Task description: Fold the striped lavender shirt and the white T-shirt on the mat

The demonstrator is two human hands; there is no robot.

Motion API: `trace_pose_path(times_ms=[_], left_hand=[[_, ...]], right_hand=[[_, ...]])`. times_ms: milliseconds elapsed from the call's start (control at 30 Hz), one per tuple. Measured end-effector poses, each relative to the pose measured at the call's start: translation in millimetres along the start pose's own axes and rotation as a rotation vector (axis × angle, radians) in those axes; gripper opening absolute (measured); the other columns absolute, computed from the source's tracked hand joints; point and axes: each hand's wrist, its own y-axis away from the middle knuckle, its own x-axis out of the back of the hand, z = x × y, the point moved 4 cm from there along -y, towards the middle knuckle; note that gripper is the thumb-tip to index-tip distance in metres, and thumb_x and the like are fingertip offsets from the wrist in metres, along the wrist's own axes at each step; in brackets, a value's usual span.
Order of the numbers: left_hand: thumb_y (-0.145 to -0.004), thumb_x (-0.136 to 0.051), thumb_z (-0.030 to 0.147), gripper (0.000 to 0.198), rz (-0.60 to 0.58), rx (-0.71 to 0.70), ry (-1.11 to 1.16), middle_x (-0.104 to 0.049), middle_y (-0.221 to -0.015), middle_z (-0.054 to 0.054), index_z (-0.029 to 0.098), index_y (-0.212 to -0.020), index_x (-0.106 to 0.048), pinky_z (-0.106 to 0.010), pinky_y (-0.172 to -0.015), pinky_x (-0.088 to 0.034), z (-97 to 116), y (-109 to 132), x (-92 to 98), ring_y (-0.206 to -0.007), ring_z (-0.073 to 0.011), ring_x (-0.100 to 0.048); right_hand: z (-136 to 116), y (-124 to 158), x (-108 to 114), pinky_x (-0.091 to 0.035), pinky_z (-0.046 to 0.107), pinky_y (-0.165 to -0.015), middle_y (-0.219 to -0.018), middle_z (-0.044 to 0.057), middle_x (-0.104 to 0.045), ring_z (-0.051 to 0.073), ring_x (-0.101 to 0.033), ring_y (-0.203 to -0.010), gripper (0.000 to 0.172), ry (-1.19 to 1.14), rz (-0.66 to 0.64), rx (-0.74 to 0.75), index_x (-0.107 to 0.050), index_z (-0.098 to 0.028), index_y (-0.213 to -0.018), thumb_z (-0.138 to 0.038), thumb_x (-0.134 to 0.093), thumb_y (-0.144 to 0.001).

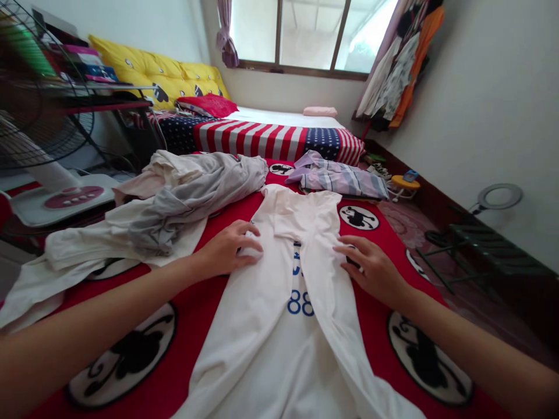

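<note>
A white long-sleeved shirt (279, 372) with a blue printed 88 (300, 304) lies flat on a red bedspread (183, 372) with black-and-white round prints. Its two sides are folded in towards the middle, and the top part is hidden by the folds. My left hand (229, 250) curls over the left folded edge of the shirt. On the opposite side, my right hand (371, 270) holds the right folded edge, its thumb hidden.
A heap of grey and white clothes (166, 209) lies left of the shirt, and a striped garment (338, 179) lies beyond it. Behind them is a bed with a flag-patterned cover (262, 137). A standing fan (43, 122) stands left; a green rack (489, 247) stands right.
</note>
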Motion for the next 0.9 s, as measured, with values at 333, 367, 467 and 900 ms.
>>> trace_pose_path(times_ms=[333, 367, 467, 900], left_hand=[[-0.078, -0.064, 0.004, 0.038, -0.410, -0.038, 0.193, -0.050, -0.136, -0.002, 0.033, -0.101, -0.073, -0.035, -0.107, -0.036, 64.1, 67.8, 12.7, -0.124, -0.0217, -0.047], [-0.076, -0.065, 0.002, 0.041, -0.448, -0.032, 0.193, -0.048, -0.138, -0.001, 0.034, -0.099, -0.073, -0.035, -0.109, -0.034, 67.4, 71.3, 16.2, -0.126, -0.0221, -0.046], [-0.068, -0.072, 0.001, 0.044, -0.515, -0.032, 0.192, -0.043, -0.144, 0.002, 0.036, -0.096, -0.074, -0.038, -0.112, -0.031, 75.8, 79.1, 23.7, -0.131, -0.0250, -0.041], [-0.080, -0.056, 0.003, 0.019, -0.552, -0.022, 0.454, -0.068, -0.094, -0.004, 0.021, -0.081, -0.064, -0.029, -0.086, -0.045, 92.9, 78.8, 22.3, -0.093, -0.0188, -0.059]], right_hand=[[-80.3, 53.7, 32.7, -0.036, 0.038, -0.109, -0.142, 0.007, -0.049, 0.019, -0.039, -0.134, 0.048, -0.113, -0.491, 0.492, -0.045, -0.019, -0.138, -0.013, -0.046, -0.090], [-83.5, 54.6, 35.1, -0.037, 0.038, -0.108, -0.143, 0.007, -0.048, 0.020, -0.039, -0.134, 0.048, -0.100, -0.507, 0.516, -0.045, -0.019, -0.138, -0.015, -0.047, -0.090], [-90.4, 56.4, 38.4, -0.042, 0.038, -0.103, -0.141, 0.007, -0.050, 0.022, -0.043, -0.131, 0.044, -0.085, -0.512, 0.569, -0.050, -0.022, -0.135, -0.021, -0.050, -0.091], [-103.1, 42.5, 34.6, -0.051, 0.032, -0.084, -0.095, 0.011, -0.070, 0.019, -0.064, -0.093, 0.025, -0.551, -0.401, 0.305, -0.066, -0.018, -0.097, -0.026, -0.043, -0.097]])
